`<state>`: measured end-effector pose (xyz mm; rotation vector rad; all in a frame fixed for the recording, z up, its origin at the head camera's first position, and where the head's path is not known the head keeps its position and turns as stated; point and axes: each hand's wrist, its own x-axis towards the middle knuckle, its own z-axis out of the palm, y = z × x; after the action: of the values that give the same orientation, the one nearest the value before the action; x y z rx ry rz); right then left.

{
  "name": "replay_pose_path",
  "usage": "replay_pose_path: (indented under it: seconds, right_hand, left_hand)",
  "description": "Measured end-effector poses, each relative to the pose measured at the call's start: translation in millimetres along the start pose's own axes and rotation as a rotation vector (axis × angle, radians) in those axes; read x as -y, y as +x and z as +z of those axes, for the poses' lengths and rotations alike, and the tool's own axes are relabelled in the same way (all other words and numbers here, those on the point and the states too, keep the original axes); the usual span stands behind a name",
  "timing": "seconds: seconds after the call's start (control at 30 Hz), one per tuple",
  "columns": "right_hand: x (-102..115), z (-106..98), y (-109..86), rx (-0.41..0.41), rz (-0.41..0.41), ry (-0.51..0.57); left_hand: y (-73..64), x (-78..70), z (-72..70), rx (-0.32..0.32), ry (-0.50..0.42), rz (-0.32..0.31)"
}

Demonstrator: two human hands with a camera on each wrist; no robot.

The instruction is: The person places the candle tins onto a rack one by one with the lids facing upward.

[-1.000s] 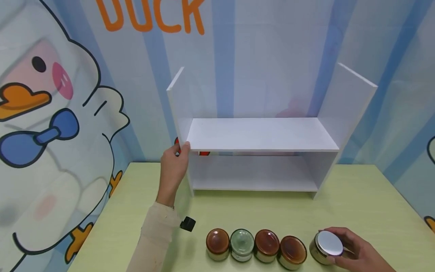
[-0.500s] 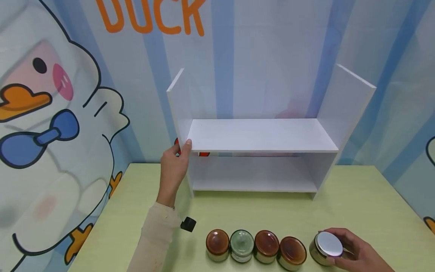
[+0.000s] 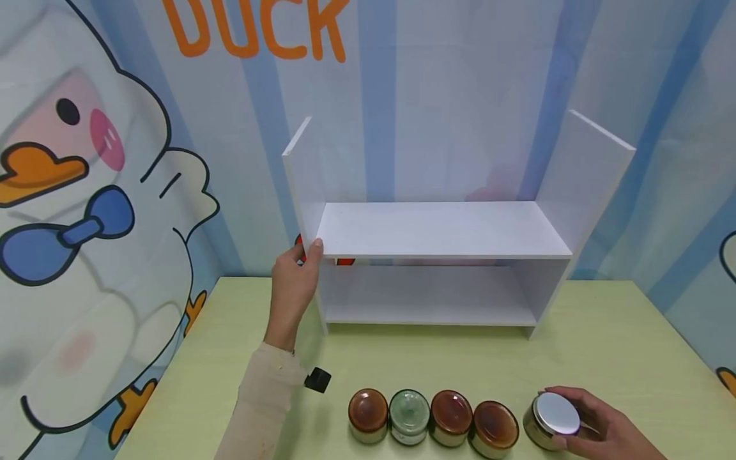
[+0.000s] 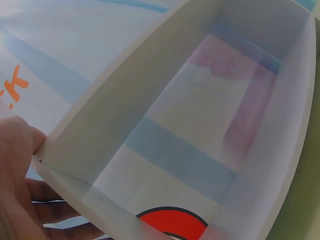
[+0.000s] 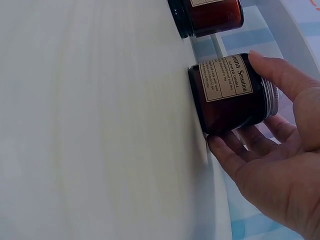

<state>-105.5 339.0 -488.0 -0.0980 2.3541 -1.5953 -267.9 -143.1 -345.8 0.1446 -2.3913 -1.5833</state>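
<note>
My left hand (image 3: 292, 287) grips the left side panel of a white two-tier shelf (image 3: 443, 230), thumb on the front edge at the middle board and fingers behind the outer face. In the left wrist view the fingers (image 4: 55, 212) lie along the panel's outside. My right hand (image 3: 604, 425) holds a scented candle jar (image 3: 554, 418) with a silver lid at the front right of the table. The right wrist view shows this jar as dark amber glass with a cream label (image 5: 226, 78), thumb on one side and fingers on the other. Its base appears to rest on the table.
Left of the held jar stands a row of several jars: amber ones (image 3: 494, 427) and a green one (image 3: 409, 412). The pale green table (image 3: 609, 345) meets a duck-print backdrop (image 3: 460, 96) behind the shelf. A black cube (image 3: 318, 379) sits at the left sleeve.
The whole scene sits slightly lower in the head view. Both hands, the shelf and the jars otherwise keep their places.
</note>
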Motion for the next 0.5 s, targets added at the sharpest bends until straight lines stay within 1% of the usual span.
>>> replay_pose_path:
  seconds: [0.13,0.3,0.5]
  right_hand:
    - [2,1,-0.3,-0.01,0.029,0.004]
    - [7,3,0.1,-0.031,0.064,0.011]
    - [11,6,1.3,-0.082,0.071,-0.033]
  left_hand:
    - [-0.5,-0.6,-0.7,0.008,-0.004,-0.008]
    - [-0.6,-0.8,-1.1,0.007,0.0,0.004]
    - [0.1,1.0,-1.5,0.014,-0.013,0.015]
